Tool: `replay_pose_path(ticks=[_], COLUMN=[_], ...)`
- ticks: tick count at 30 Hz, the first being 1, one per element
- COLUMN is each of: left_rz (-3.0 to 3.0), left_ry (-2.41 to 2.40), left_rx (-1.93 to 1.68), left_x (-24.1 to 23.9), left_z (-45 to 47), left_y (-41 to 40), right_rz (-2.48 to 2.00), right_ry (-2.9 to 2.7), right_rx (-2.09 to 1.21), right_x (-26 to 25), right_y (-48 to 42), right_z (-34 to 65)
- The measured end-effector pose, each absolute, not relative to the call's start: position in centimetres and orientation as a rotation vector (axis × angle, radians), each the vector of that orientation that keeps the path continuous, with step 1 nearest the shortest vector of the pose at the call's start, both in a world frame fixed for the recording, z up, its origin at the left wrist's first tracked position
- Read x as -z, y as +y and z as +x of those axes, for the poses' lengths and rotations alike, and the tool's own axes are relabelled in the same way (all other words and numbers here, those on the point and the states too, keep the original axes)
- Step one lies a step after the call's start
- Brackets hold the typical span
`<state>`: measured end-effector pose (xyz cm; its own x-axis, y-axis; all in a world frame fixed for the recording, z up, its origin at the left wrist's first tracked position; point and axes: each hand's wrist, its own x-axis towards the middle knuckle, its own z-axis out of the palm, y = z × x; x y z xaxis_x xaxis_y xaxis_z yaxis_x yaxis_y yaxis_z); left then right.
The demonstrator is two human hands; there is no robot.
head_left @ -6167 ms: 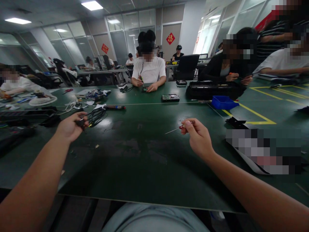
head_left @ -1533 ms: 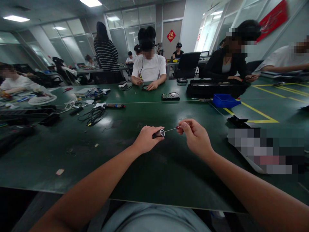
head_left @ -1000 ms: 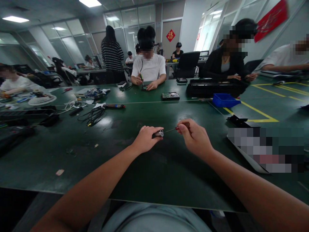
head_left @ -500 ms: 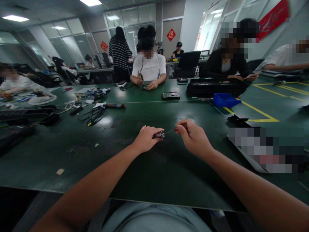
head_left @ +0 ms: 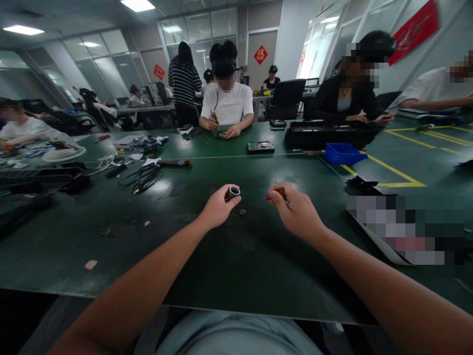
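My left hand [head_left: 219, 207] is closed around a short dark cylinder [head_left: 232, 193] with a silvery rim, its hollow end tipped up towards me. Just below it on the green table [head_left: 236, 266] lies a small round metal piece [head_left: 242, 212]. To the right, my right hand [head_left: 291, 204] grips a thin screwdriver [head_left: 261, 200] by its handle, most of which the fingers hide. The shaft points left towards the cylinder, with a gap between them.
Beyond my hands lie a hard drive [head_left: 260, 147], a blue bin [head_left: 344, 154] and a long black casing [head_left: 330, 134]. A pen-like tool with a cable [head_left: 175, 162] is at the left. Across the table, a person in a white shirt [head_left: 229, 103] works on a small part.
The cylinder has moved left and up, tilting its hollow end upward, away from the screwdriver. A small round metal piece now shows on the table. My right hand has hardly moved.
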<state>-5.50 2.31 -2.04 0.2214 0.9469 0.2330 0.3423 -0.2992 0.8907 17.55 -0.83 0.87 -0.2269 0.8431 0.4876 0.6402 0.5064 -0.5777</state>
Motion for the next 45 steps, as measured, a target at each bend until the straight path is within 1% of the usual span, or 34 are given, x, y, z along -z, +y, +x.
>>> replay_pose_path(ticks=[3,5,8,13,19,24,31,36,41,45], left_rz=[1.601,1.628,1.867,2.275,2.544,2.682,2.657,2.583,2.246,1.743], left_ry=[1.206,1.276,1.365,1.374,1.421,1.434,1.433,1.386,1.271,1.237], left_rx=[-1.062,-1.003,-0.903,-0.725,-0.345,-0.232,-0.374,-0.411,-0.593,-0.834], left_x=[1.6,1.2,0.9,0.9,1.5,1.8,2.4,2.3,0.6,-1.4], left_z=[-5.7,-5.9,-5.9,-5.6,-5.5,-4.9,-3.7,-4.1,-5.7,-8.0], left_y=[2.4,2.3,1.9,1.3,1.2,1.5,1.3,1.4,2.0,2.8], right_rz=[-1.211,-1.206,-1.207,-1.206,-1.203,-1.202,-1.200,-1.200,-1.198,-1.204], right_ry=[-1.965,-1.966,-1.978,-1.984,-2.001,-2.019,-2.012,-2.005,-2.001,-2.009], right_rx=[-0.340,-0.345,-0.340,-0.327,-0.306,-0.311,-0.324,-0.334,-0.351,-0.359], right_x=[-0.7,-0.7,-0.7,-0.8,-1.0,-1.2,-1.2,-1.1,-1.0,-1.0], right_y=[-0.8,-0.9,-0.9,-0.9,-1.0,-1.2,-1.2,-1.1,-1.0,-1.0], right_z=[17.6,17.6,17.5,17.5,17.5,17.5,17.3,17.3,17.5,17.6])
